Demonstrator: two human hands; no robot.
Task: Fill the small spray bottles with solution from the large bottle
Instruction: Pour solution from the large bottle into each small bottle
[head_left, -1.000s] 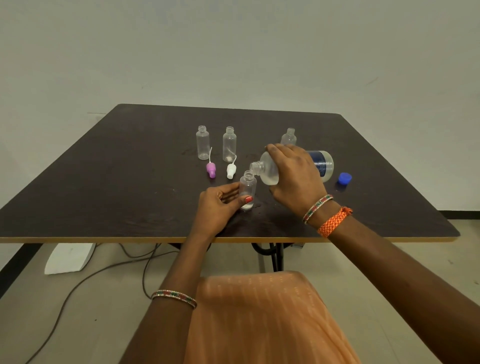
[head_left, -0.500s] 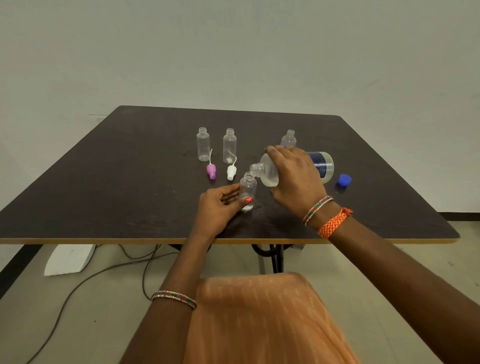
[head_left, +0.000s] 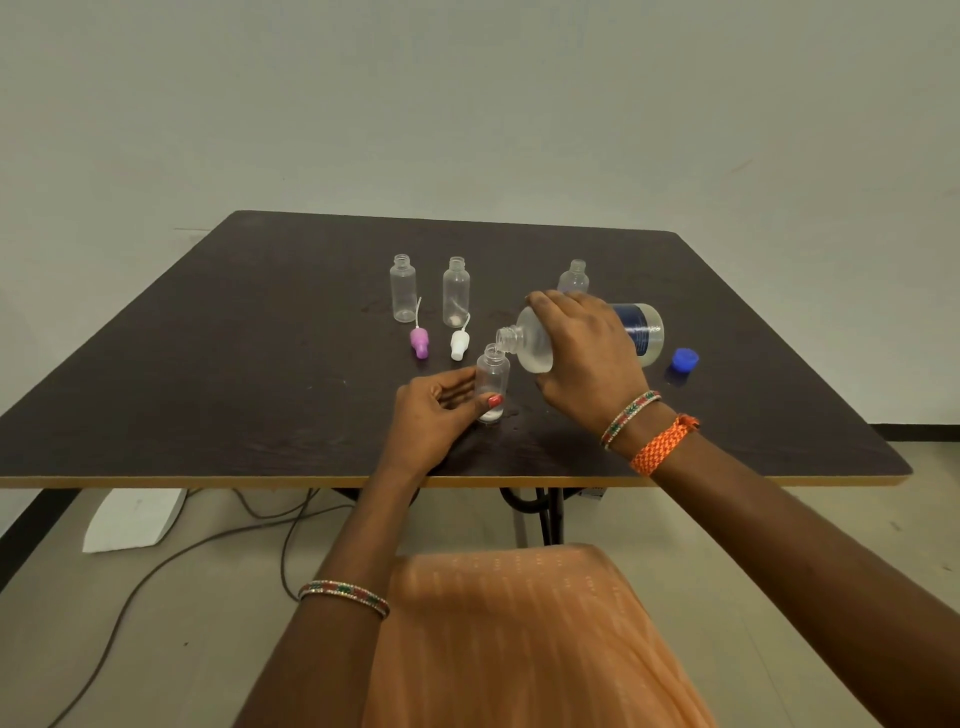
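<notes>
My right hand (head_left: 589, 364) grips the large clear bottle (head_left: 641, 332) with a blue label, tipped on its side so that its open neck sits just over the mouth of a small clear bottle (head_left: 492, 376). My left hand (head_left: 434, 415) holds that small bottle upright on the dark table (head_left: 208, 374), thumb across its lower front. A little liquid shows at its bottom. Two more small uncapped bottles (head_left: 403, 288) (head_left: 456, 292) stand behind, and a third (head_left: 573, 276) peeks out behind my right hand.
A purple spray cap (head_left: 420, 343) and a white spray cap (head_left: 459, 344) lie on the table in front of the two back bottles. The large bottle's blue cap (head_left: 683, 359) lies to the right. Small wet spots mark the table beside the held bottle. Cables run on the floor below.
Both hands hold as before. The large bottle's neck has stayed over the small bottle's mouth, with only a slight shift of the view.
</notes>
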